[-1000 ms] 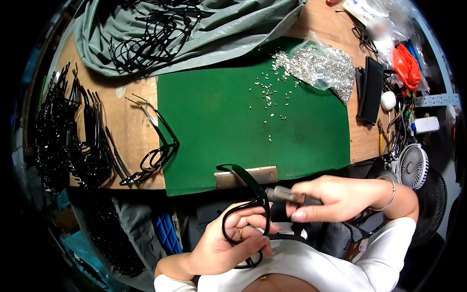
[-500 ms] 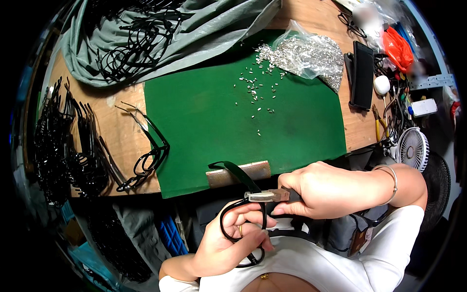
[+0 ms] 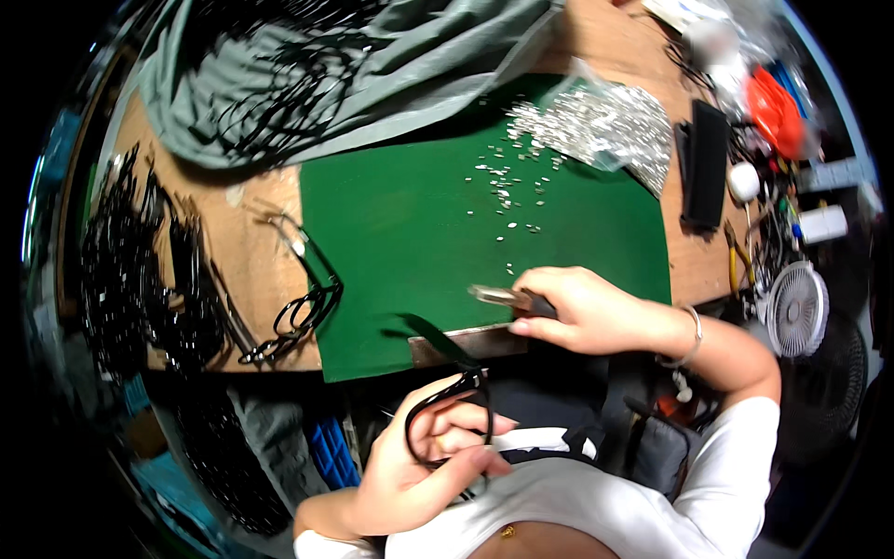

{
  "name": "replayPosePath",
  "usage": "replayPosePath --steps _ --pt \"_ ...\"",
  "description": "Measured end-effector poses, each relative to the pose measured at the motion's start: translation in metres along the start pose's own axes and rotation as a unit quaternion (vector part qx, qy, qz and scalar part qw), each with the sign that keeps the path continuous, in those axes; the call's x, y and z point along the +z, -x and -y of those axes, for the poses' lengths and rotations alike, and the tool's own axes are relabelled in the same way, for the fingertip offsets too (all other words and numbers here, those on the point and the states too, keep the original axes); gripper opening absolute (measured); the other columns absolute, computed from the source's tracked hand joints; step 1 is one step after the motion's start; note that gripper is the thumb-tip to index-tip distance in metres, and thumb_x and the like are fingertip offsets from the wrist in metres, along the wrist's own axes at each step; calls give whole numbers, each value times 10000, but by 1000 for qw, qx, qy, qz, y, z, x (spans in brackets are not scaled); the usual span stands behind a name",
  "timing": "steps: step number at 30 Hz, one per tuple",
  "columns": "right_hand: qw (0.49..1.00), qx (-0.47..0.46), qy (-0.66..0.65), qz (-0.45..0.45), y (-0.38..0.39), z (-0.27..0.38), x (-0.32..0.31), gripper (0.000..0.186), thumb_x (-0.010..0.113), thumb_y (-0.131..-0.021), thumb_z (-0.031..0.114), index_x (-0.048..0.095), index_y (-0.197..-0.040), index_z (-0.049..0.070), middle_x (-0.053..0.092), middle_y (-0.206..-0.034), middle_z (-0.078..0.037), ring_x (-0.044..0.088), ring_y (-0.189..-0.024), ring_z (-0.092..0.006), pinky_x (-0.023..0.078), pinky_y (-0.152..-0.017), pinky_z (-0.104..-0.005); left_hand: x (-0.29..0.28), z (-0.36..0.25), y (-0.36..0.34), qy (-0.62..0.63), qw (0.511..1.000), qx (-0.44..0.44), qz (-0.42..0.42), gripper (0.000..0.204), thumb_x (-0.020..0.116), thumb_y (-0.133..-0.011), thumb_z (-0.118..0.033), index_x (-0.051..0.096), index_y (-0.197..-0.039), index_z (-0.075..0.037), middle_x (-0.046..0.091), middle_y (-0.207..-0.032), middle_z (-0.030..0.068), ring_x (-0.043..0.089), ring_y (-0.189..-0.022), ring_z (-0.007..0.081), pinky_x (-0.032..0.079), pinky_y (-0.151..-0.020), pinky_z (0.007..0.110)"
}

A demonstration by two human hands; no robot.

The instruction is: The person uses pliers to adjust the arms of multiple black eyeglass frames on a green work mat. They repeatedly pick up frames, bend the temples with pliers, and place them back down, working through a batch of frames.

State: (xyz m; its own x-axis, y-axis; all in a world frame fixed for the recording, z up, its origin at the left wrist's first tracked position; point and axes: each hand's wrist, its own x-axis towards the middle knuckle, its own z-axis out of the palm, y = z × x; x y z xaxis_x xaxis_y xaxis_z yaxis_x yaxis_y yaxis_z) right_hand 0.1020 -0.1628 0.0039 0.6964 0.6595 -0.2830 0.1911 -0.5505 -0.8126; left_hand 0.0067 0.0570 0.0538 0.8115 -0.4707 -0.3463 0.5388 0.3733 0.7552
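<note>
Near the table's front edge, my left hand (image 3: pixel 396 470) is closed around a black eyeglass frame (image 3: pixel 476 378). One round rim circles over my fingers, and a temple sticks out to the upper left above the mat. My right hand (image 3: pixel 601 312) grips a pair of pliers (image 3: pixel 507 297) by dark handles. Their metal jaws point left over the green mat (image 3: pixel 391 233), apart from the frame and blurred by motion. Small silver metal pieces (image 3: pixel 504 191) lie scattered on the mat beyond the pliers, spilling from a clear plastic bag (image 3: pixel 605 126).
More black frames (image 3: pixel 312 303) lie at the mat's left edge, beside piled bundles (image 3: pixel 116 270). A grey cloth (image 3: pixel 400 102) with black frames covers the far left. At right are a black case (image 3: pixel 703 168), a red bag (image 3: pixel 775 112), yellow-handled pliers (image 3: pixel 735 265) and a white fan (image 3: pixel 797 307).
The pliers have come off the frame's hinge corner and moved up and away over the mat with my right hand. My left hand still holds the frame, slightly further left. The view has shifted.
</note>
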Motion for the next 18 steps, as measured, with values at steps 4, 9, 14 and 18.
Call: replayPosePath --steps 4,9,14,18 --pt "1000 13 -23 9 -2 2 2 195 605 -766 180 516 -832 19 558 -775 -141 560 -725 -296 436 -643 -350 -32 -6 -10 -238 963 35 -123 454 462 -829 29 283 -1245 -4 530 -998 171 583 -771 157 486 -703 270" --pt "1000 16 -8 15 -2 5 5 175 608 -755 157 522 -814 16 554 -757 -133 557 -701 -294 436 -616 -339 -89 -30 -22 -700 648 214 -208 320 542 -819 -182 495 -1089 -17 536 -858 145 474 -789 295 389 -717 362" --pt "1000 14 -3 11 -5 7 5 190 610 -761 175 538 -838 18 563 -780 -140 562 -699 -298 445 -621 -349 -129 -30 -33 -835 456 108 -287 456 643 -714 -197 470 -1110 -49 475 -912 128 450 -839 289 392 -741 368" --pt "1000 20 -6 7 7 0 -2 193 601 -767 172 535 -844 8 564 -790 -148 561 -712 -297 446 -635 -348 -129 -54 -39 -774 580 155 -199 600 678 -687 -276 410 -1149 -3 453 -923 155 473 -863 283 394 -779 344"
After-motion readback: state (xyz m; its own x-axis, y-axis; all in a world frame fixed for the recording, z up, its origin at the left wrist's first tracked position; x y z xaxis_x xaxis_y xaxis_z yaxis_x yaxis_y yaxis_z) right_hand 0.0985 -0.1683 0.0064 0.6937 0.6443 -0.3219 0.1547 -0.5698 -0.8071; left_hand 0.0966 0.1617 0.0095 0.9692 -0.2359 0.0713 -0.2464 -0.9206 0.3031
